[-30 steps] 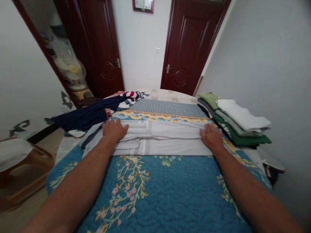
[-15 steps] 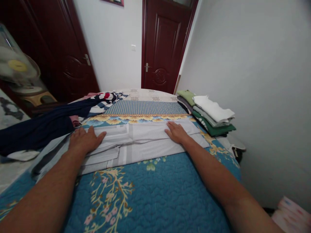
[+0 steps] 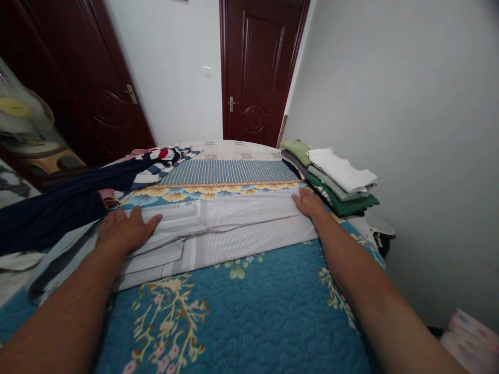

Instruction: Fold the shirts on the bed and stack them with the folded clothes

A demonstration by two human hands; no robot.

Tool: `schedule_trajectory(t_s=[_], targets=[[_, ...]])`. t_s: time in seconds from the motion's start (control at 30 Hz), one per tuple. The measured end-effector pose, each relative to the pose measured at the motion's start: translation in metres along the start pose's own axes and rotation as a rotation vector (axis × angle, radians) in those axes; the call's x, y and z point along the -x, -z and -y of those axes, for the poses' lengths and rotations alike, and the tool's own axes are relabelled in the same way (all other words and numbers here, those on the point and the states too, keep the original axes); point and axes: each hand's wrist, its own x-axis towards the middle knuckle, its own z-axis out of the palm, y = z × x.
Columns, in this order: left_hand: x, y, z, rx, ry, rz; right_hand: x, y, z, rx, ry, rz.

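Observation:
A long grey-and-white striped garment (image 3: 241,223) lies folded in a strip across the bed. My left hand (image 3: 123,228) rests flat on its left part, fingers spread and thumb held apart. At the garment's right end, my right hand (image 3: 310,201) presses down with the thumb apart. Its fingertips are small and partly blurred, and no cloth shows pinched between them. Just beyond the right hand stands a stack of folded clothes, with a white piece (image 3: 341,170) on top and a green one (image 3: 351,205) near the bottom.
The garment lies on a blue quilted bedspread (image 3: 249,306) with flower patterns. Loose clothes, including a navy piece (image 3: 70,195), are heaped at the left. A fan (image 3: 23,114) stands beyond them. A white wall (image 3: 390,93) runs along the right, and a dark red door (image 3: 259,67) is behind.
My right hand has slid right along the garment to its right end, near the stack. My left hand stays on the cloth. The view has shifted slightly.

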Motion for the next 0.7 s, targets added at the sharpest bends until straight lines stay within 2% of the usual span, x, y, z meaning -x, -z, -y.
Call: schedule_trajectory(t_s=[0.1,0.2,0.27,0.33,0.43,0.57,0.7], targets=[[0.000,-0.001,0.001,0.020,0.005,-0.015,0.008,0.006,0.006,0.009,0.037,-0.085],[0.000,0.001,0.002,0.055,-0.003,-0.021,0.025,0.012,0.026,0.033,0.109,-0.156],[0.000,0.001,0.003,0.095,-0.026,-0.022,0.041,0.013,0.047,0.030,0.159,-0.119],[-0.001,0.001,0.005,0.126,-0.039,-0.021,0.057,0.011,0.066,0.009,0.217,-0.025],[-0.005,-0.001,0.007,0.148,-0.030,-0.009,0.077,0.008,0.078,-0.016,0.279,0.072],[-0.010,-0.007,0.009,0.165,-0.029,-0.033,0.081,0.010,0.049,0.011,0.199,0.104],[-0.013,-0.011,0.010,0.181,-0.039,-0.072,0.076,0.011,0.006,0.079,0.037,0.038]])
